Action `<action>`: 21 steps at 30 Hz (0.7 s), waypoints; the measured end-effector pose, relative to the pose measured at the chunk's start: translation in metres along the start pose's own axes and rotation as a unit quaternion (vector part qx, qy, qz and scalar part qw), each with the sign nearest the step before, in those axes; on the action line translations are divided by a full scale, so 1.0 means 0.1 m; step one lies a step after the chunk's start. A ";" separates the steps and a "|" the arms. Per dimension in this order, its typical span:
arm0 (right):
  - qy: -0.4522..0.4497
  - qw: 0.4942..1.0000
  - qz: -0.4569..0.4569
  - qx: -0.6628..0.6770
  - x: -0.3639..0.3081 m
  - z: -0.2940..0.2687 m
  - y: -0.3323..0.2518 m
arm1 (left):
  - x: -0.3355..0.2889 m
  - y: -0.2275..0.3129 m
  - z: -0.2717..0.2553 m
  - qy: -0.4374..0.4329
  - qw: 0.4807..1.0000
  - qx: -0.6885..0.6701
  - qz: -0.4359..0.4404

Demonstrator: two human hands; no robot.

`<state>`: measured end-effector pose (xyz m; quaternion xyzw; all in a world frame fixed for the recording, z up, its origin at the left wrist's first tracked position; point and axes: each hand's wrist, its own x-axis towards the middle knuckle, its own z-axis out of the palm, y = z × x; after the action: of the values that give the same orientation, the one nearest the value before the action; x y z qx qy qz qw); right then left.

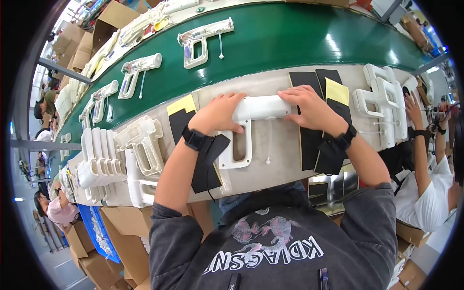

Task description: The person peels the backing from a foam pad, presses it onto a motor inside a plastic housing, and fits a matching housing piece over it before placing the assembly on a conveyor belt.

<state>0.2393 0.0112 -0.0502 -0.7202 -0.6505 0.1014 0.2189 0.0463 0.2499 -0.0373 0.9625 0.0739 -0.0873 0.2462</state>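
A white plastic gun-shaped housing [261, 108] lies on its side on the bench, its barrel across in front of me and its looped handle toward me. My left hand [220, 115] grips the barrel's left end, thumb near the top of the handle. At the other end my right hand [313, 109] has fingers along the far edge and the thumb on the near edge. A thin white stem with a ball tip [268, 159] sticks out below the barrel. The housing's face looks closed. Dark bands with black boxes sit on both my wrists.
Past the bench, a green conveyor belt [290, 34] carries open gun-shaped halves [205, 43] with parts inside. Stacked white housing shells [101, 164] stand left; more housings [382, 104] lie right. Black foam pads [309, 140] flank the work spot. At far right works another person [427, 188].
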 end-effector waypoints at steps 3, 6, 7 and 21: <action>-0.027 1.000 -0.008 -0.001 0.04 -0.08 0.07 | 0.07 0.02 -0.02 -0.049 0.999 0.004 0.010; 0.001 0.999 -0.015 -0.039 -0.06 -0.09 0.07 | 0.02 0.09 0.01 -0.041 0.996 -0.050 0.055; 0.017 0.998 -0.009 0.067 -0.05 -0.05 0.02 | -0.06 0.09 0.01 -0.034 0.997 -0.062 0.043; 0.319 0.648 0.261 0.640 -1.51 -1.19 0.11 | 0.11 0.85 -0.80 0.244 0.934 -0.223 0.133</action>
<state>0.2805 -0.1593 0.0291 -0.5289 -0.0988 0.3099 0.7839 0.0834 0.2161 0.0689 0.8754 0.0207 0.2025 0.4385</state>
